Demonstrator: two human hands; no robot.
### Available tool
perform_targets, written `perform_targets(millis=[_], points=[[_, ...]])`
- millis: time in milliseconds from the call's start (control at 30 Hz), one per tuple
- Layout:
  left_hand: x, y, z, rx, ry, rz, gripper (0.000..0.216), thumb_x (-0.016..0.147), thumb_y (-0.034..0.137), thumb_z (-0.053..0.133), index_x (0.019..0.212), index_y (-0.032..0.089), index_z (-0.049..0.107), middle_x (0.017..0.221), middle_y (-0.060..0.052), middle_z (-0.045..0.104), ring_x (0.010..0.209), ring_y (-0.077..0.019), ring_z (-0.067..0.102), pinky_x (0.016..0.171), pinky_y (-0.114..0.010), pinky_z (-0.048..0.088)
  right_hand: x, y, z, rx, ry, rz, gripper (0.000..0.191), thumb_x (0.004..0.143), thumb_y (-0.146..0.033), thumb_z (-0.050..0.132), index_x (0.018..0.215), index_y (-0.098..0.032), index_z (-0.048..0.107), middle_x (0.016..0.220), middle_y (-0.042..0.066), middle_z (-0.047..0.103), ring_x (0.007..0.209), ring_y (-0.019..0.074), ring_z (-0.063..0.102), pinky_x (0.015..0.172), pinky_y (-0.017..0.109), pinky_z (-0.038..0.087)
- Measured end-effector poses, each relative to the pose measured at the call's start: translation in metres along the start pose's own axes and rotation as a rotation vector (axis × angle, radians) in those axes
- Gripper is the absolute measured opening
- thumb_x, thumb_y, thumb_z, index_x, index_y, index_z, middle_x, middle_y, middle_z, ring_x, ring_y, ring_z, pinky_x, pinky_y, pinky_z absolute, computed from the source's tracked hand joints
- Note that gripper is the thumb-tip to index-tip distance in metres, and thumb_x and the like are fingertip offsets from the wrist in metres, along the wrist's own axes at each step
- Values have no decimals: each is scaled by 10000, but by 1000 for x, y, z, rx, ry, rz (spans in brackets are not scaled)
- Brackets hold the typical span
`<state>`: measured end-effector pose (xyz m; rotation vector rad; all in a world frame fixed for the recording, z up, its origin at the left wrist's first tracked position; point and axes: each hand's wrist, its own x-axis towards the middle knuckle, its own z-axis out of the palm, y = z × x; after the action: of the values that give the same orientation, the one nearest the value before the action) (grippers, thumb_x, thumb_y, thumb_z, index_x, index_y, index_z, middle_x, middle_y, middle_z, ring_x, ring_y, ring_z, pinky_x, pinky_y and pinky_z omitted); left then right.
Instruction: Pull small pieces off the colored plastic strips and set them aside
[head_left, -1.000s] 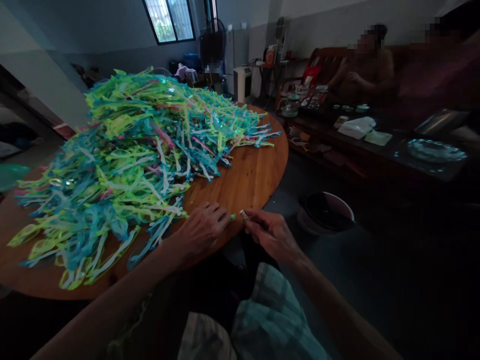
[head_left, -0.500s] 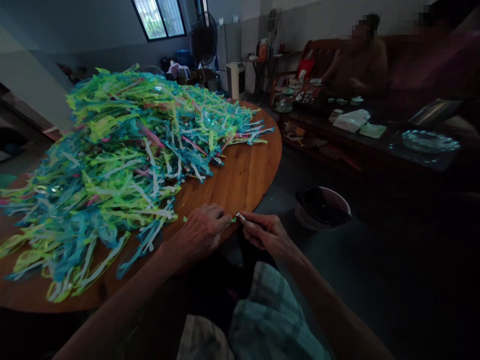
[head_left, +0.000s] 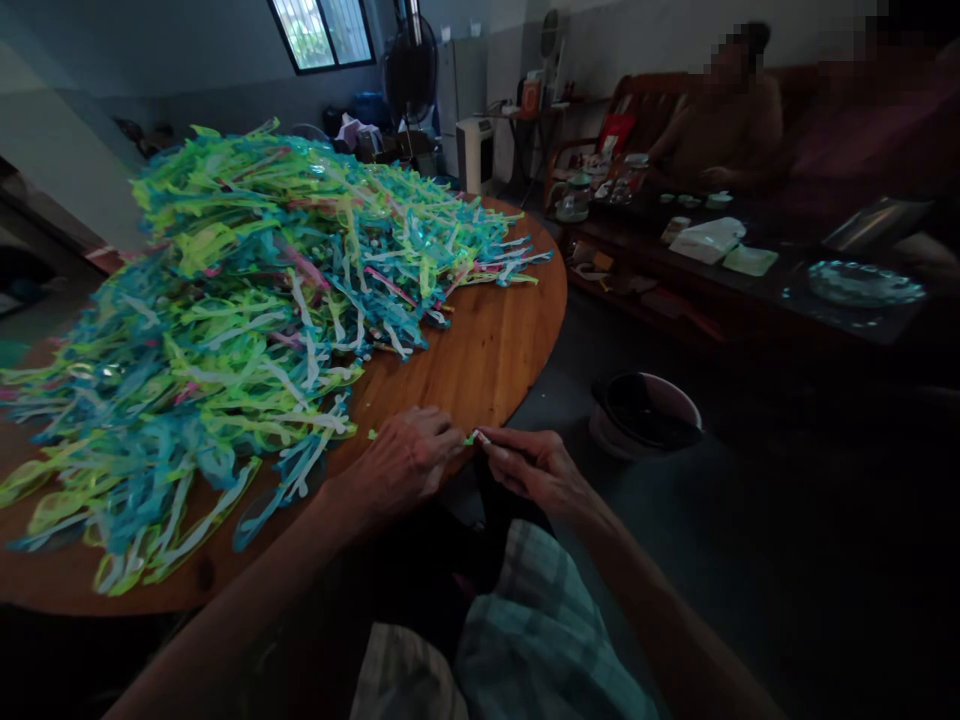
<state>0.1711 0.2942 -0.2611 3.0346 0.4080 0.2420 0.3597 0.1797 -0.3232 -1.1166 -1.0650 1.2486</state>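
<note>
At the near edge of the round wooden table (head_left: 480,360), my left hand (head_left: 412,452) is closed, its fingers curled over a thin bright green strip (head_left: 470,439). One end of the strip shows beside the left fingertips; most of it is hidden under the hand. Close on the right, my right hand (head_left: 534,466) pinches a small white piece with red marks (head_left: 481,436) between thumb and forefinger. That piece meets the green end; how the two are joined is too small to tell. A big heap of blue, yellow-green, white and pink plastic strips (head_left: 247,300) lies left of my hands.
On the floor to the right stands a round bucket (head_left: 649,415) with a dark inside. Beyond it is a low dark table (head_left: 780,290) with a glass pot (head_left: 574,198), a glass dish (head_left: 862,285) and cups. Two people sit behind that table. A standing fan (head_left: 410,70) is at the back.
Both hands stay nearly in place, the fingertips a touch closer together at the green strip. The view has shifted very slightly.
</note>
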Motion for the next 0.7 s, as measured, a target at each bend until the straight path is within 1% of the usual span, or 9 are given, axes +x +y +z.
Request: perform_targets(millis=[100,167,300,433,500,567,700], points=[[-1,3,-4,-38,-33,-22,171,990,177,479,964,174,648,882,-45,594,799,-160,529,679,-298,369,-1,-1,2,78,-13,33,463,886,-512,666,1168,-150,725,637,-24,469,502,69,353,425,204,228],[-2,5,-6,-47,-29,-12,167,988,163,480,957,174,644,875,-41,597,794,-156,528,673,-295,365,-2,-3,3,75,-20,30,453,882,-515,670,1142,-150,733,616,-32,446,496,67,332,430,208,219],[-4,7,-9,-14,-7,17,193,980,117,448,949,166,632,857,-41,603,776,-157,514,662,-303,354,-4,-10,6,-30,-20,-19,444,894,-514,657,1116,-140,748,623,-24,448,528,77,352,463,219,245],[-5,7,-10,13,10,77,221,952,64,422,929,145,627,829,-49,596,758,-167,494,649,-307,337,-4,-15,5,-113,-36,-44,440,926,-488,624,1158,-131,736,640,-23,449,554,82,369,504,231,281],[-6,7,-10,-13,46,90,224,963,82,411,902,145,617,797,-46,585,732,-164,486,630,-304,327,-6,-18,3,-127,-68,-64,430,941,-471,607,1176,-131,725,652,-23,453,561,86,379,511,233,292],[-10,8,-12,-26,58,83,229,962,85,401,878,155,603,770,-40,577,718,-161,488,623,-303,325,-9,-23,2,-190,-125,-99,382,964,-440,576,1154,-144,727,656,-22,464,565,92,393,520,238,311],[-26,14,-19,17,5,116,174,893,62,443,835,168,568,784,-44,593,725,-169,502,639,-323,351,-15,-34,10,-468,-268,-193,290,1008,-341,497,1121,-188,716,645,-13,521,559,114,449,544,258,343]])
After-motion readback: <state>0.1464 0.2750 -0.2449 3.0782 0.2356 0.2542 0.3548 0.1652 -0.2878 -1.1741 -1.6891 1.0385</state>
